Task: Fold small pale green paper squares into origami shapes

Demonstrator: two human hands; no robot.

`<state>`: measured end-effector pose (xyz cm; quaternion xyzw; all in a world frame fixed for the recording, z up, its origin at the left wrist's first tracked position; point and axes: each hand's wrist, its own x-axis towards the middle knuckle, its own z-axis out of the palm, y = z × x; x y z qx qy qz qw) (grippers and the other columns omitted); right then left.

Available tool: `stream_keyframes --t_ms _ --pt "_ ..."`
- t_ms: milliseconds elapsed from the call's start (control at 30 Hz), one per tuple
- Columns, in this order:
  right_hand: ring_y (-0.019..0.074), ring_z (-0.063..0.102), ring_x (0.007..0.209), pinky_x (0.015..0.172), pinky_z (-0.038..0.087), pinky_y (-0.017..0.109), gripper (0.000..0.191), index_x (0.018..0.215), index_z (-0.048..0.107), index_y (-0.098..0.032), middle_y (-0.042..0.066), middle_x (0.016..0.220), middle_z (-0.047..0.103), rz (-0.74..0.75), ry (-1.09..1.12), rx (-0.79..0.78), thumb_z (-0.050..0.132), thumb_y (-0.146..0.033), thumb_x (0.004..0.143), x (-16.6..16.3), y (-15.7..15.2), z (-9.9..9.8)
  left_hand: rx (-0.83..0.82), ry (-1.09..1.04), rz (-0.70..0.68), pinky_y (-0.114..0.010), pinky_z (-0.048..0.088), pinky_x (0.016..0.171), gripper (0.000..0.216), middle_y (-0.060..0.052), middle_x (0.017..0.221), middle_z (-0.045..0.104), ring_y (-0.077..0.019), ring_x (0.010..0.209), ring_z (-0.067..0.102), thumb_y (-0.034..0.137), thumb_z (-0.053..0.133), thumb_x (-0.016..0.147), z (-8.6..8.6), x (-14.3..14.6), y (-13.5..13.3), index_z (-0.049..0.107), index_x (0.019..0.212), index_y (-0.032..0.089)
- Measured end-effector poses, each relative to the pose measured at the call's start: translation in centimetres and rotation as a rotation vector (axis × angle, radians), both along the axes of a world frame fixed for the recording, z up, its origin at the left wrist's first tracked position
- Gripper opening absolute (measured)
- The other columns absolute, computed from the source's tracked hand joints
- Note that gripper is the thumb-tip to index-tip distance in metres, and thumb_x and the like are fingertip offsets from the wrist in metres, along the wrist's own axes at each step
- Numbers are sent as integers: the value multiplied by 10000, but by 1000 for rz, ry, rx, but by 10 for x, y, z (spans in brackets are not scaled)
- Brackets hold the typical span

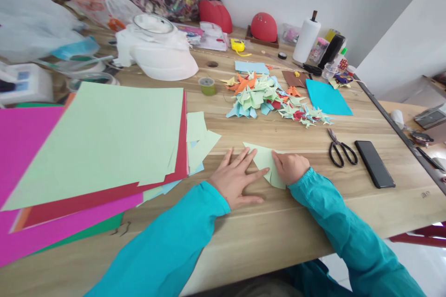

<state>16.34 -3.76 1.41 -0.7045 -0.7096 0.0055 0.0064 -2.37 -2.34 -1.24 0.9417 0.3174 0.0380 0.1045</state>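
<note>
Green paper [264, 158] lies on the wooden table [272, 222] between both hands; left to right on my feed I see a stack of large sheets [114, 134], small cut pieces [197, 127], then the left hand [237, 178] — spread open, fingers over the paper's left edge. Folded paper figures [256, 97] heap beyond, the right hand [293, 167] curls over the right side, partly blocking it — I cannot tell if it pinches — and scissors [337, 148] and phone [375, 163] follow. One corner points far-left, the long axis slanting near-right.
</note>
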Motion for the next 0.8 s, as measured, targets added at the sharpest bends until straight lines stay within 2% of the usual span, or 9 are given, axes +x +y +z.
stream_keyframes --t_ms 133,467,667,800 --pt "162 632 666 518 333 231 466 794 668 -264 27 740 695 -4 -5 -16 237 -421 880 0 0 2 -14 5 -27 -577 -34 975 720 -107 1438 144 -329 1300 95 708 338 668 3 1 -3 299 1296 356" --pt "156 625 661 534 341 236 489 803 666 -266 34 739 692 -8 -17 -22 212 -428 883 0 1 0 -26 -1 41 -555 -25 988 630 -74 1428 196 -358 1294 78 684 464 606 14 9 -15 513 1148 368" --pt "155 626 650 526 334 235 492 814 665 -263 38 742 692 -5 -31 -15 206 -425 884 0 0 0 -28 -12 27 -562 -8 990 593 -63 1433 181 -366 1286 111 646 515 590 15 8 -17 551 1108 360" --pt "153 622 650 521 323 238 480 811 663 -259 34 740 690 6 -20 14 210 -398 886 0 -1 -4 16 -82 17 -569 60 994 630 -99 1396 273 -351 1273 185 652 443 655 15 7 -14 497 1182 312"
